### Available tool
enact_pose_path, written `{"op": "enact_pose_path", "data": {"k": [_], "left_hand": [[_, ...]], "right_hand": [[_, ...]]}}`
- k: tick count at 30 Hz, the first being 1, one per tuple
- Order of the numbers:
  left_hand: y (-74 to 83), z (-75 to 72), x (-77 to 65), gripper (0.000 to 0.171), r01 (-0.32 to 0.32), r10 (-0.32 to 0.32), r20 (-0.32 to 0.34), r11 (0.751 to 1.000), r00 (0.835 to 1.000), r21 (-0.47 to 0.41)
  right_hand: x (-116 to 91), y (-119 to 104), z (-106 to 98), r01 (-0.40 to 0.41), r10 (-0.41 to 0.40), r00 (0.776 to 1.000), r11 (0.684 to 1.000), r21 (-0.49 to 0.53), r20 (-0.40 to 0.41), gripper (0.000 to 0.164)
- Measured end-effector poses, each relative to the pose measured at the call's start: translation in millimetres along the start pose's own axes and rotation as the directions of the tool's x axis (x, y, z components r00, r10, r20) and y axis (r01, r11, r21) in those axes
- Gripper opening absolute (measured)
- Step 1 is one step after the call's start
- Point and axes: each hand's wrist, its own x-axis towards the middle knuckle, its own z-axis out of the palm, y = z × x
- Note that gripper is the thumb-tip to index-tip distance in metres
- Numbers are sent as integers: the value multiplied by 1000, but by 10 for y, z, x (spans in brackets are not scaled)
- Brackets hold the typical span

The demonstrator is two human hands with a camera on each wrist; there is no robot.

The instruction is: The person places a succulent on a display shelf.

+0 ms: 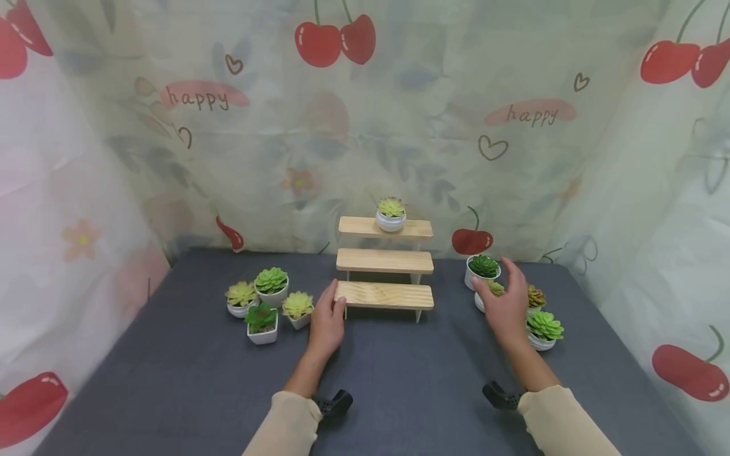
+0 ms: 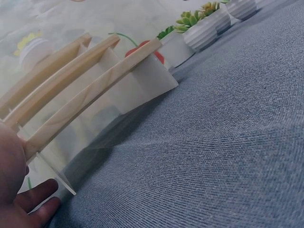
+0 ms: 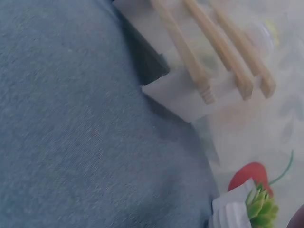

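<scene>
A three-step wooden display stand point(image 1: 384, 295) with clear legs stands at mid-table. On its top step sits a potted succulent point(image 1: 390, 220) in a round white pot. My left hand point(image 1: 327, 323) is at the left end of the lowest step, its thumb against the board point(image 2: 90, 97) and the other fingers loosely extended beside the leg. Over the right-hand group, my right hand point(image 1: 507, 311) holds thumb and fingers spread about a pale-green succulent point(image 1: 495, 288), which it partly hides. No grip on that pot shows. The right wrist view catches only a sliver of this hand.
Behind the right hand is a dark-green succulent point(image 1: 483, 267); a brownish one point(image 1: 535, 296) and a bright-green one point(image 1: 544, 326) are at its right. Several potted succulents point(image 1: 262, 318) cluster left of the stand. A printed cloth backdrop point(image 1: 399, 126) hangs behind the dark tabletop point(image 1: 399, 386).
</scene>
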Motion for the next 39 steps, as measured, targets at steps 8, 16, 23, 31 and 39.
{"op": "enact_pose_path", "data": {"k": [8, 16, 23, 31, 39], "left_hand": [[14, -9, 3, 46, 1, -1, 5, 1000, 1000, -2], [-10, -17, 3, 46, -1, 1, 2, 1000, 1000, 9], [-3, -8, 2, 46, 2, -2, 5, 1000, 1000, -1], [5, -10, -2, 47, 4, -3, 10, 1000, 1000, -21], [-6, -4, 0, 47, 12, -12, 11, 1000, 1000, -20]], "right_hand": [[-49, 136, -19, -89, 89, 996, 995, -35, 7, 73], [-64, 193, -27, -206, 211, 975, 976, -73, 72, 79], [-70, 201, -37, -221, 229, 969, 971, -88, 93, 81], [-86, 235, -24, -225, 235, 965, 969, -100, 117, 83], [-74, 343, 0, -275, 288, 945, 956, -100, 156, 85]]}}
